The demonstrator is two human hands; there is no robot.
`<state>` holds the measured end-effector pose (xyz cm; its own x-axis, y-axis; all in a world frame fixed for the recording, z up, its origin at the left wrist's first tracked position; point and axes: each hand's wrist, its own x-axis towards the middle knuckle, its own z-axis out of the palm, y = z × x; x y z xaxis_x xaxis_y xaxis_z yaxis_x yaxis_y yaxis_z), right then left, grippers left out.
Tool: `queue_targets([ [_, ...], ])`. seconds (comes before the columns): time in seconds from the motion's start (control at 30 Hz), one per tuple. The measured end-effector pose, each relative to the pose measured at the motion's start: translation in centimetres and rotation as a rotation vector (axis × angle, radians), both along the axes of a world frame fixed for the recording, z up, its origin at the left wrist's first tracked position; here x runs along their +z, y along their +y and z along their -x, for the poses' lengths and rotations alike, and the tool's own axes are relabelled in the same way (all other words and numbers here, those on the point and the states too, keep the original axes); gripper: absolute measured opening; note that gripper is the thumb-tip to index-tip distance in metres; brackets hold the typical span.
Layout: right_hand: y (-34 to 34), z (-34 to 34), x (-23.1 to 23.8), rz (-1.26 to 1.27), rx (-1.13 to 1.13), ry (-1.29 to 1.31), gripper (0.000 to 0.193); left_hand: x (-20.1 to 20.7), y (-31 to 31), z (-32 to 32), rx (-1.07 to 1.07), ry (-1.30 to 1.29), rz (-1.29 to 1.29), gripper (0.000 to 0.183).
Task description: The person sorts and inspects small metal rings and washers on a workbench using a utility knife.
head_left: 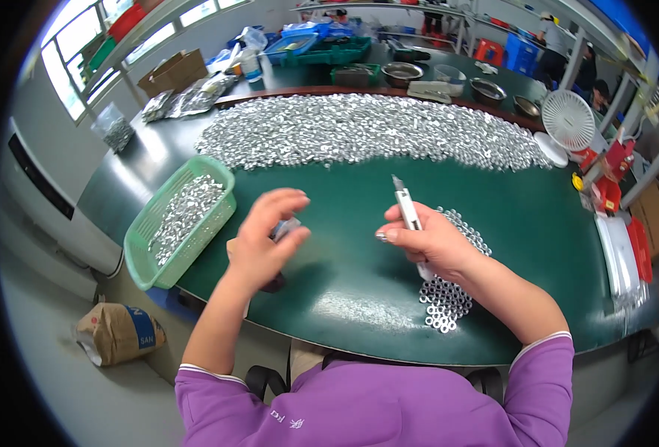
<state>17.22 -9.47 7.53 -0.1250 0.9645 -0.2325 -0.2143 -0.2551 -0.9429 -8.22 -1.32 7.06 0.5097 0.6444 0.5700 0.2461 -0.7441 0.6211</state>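
Note:
My right hand (pixel 434 240) is closed round a white-and-grey utility knife (pixel 405 205), whose narrow tip points up and away. A small shiny metal piece (pixel 381 236) shows at the thumb and fingertip. Beneath and beside this hand, many small metal rings (pixel 447 302) lie flat, packed in a patch on the green table. To the left, my left hand (pixel 262 240) is raised with its fingers curved and apart, slightly blurred. A small bluish, shiny thing (pixel 288 226) shows between its thumb and fingers; whether it lies behind the hand or touches it is unclear.
A long heap of small metal parts (pixel 359 130) spans the far side of the green table (pixel 344 201). At left stands a light green basket (pixel 229 195) holding more parts. A white fan (pixel 568 121) stands at far right, plastic bags (pixel 617 253) nearer. Bowls (pixel 402 72) sit behind.

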Motion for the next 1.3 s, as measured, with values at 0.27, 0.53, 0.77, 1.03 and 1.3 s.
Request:
queue_targets([
  [0.27, -0.4, 1.7, -1.5, 0.046, -0.051, 0.198, 0.040, -3.9, -1.7, -6.3, -0.438, -0.263, 0.412, 0.034],
  [0.53, 0.0, 1.1, -2.0, -0.065, -0.078, 0.065, 0.030, -5.1, -0.2, -7.3, -0.473, -0.405, 0.469, 0.021],
  [0.77, 0.1, -1.6, -2.7, -0.726, -0.166, -0.889, 0.025, -6.3, 0.8, -6.8, -0.470, -0.527, 0.762, 0.021],
  [1.03, -0.3, -1.1, -2.4, -0.859, -0.153, -1.192, 0.023, -6.5, 1.3, -6.6, -0.434, -0.514, 0.722, 0.020],
  [1.3, -0.3, -1.0, -2.7, -0.858, -0.163, -1.169, 0.021, -6.8, 1.2, -6.5, -0.443, -0.487, 0.682, 0.019],
])
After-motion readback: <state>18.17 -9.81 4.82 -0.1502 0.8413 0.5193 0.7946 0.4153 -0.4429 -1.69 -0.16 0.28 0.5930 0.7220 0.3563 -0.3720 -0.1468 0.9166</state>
